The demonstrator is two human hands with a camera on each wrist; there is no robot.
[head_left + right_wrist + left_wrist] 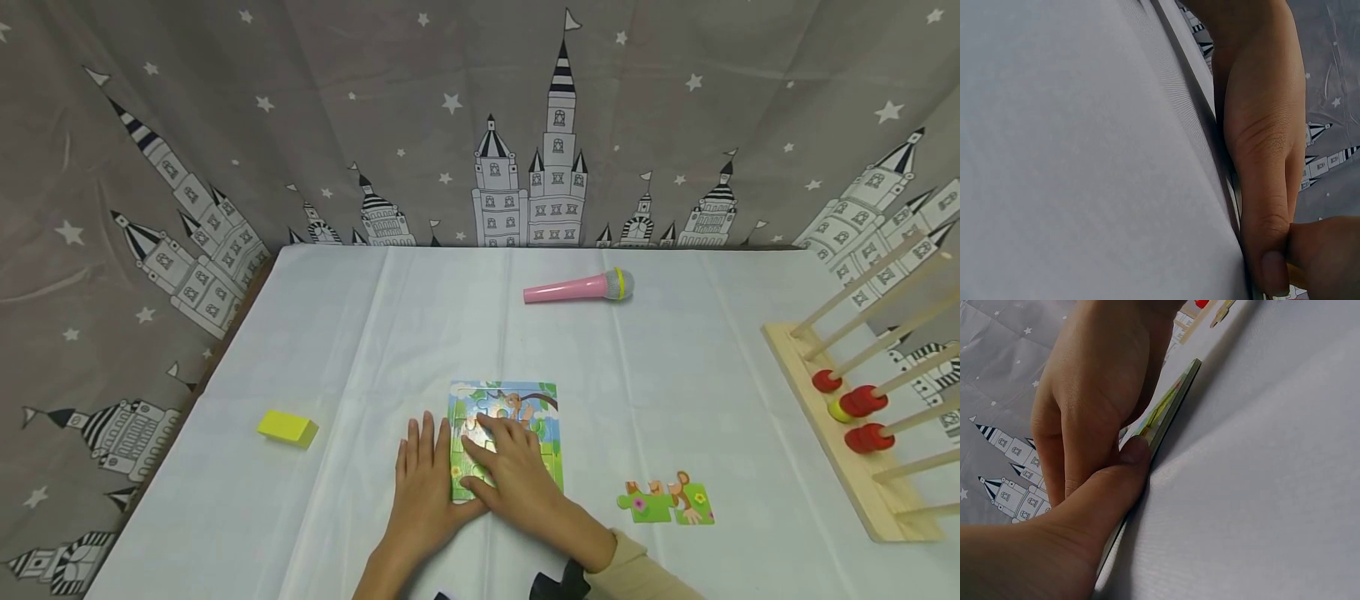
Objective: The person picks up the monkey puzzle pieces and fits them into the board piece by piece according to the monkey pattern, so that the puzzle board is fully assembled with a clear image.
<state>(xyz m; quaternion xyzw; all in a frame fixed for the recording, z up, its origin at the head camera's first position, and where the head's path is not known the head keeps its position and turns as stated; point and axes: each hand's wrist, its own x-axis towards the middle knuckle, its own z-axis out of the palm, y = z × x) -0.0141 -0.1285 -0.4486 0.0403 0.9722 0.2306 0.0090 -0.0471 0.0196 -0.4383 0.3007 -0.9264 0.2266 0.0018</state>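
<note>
Two hands work at a picture puzzle (pixel 552 429) on the tabletop (pixel 412 333): the left hand (pixel 429 493), gripping nothing, lays its straight fingers beside the puzzle's left edge; the right hand (pixel 519 479), also loose, rests its fingers on the puzzle. Right of those fingers lie two loose pieces (pixel 651 507); a yellow block (pixel 285 427) sits left of the left fingers, a pink microphone (pixel 566 289) beyond both.

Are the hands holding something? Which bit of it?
Neither hand is gripping anything. The left hand lies along the left edge of the puzzle, its thumb at the near edge; the right hand rests spread on top.
</note>
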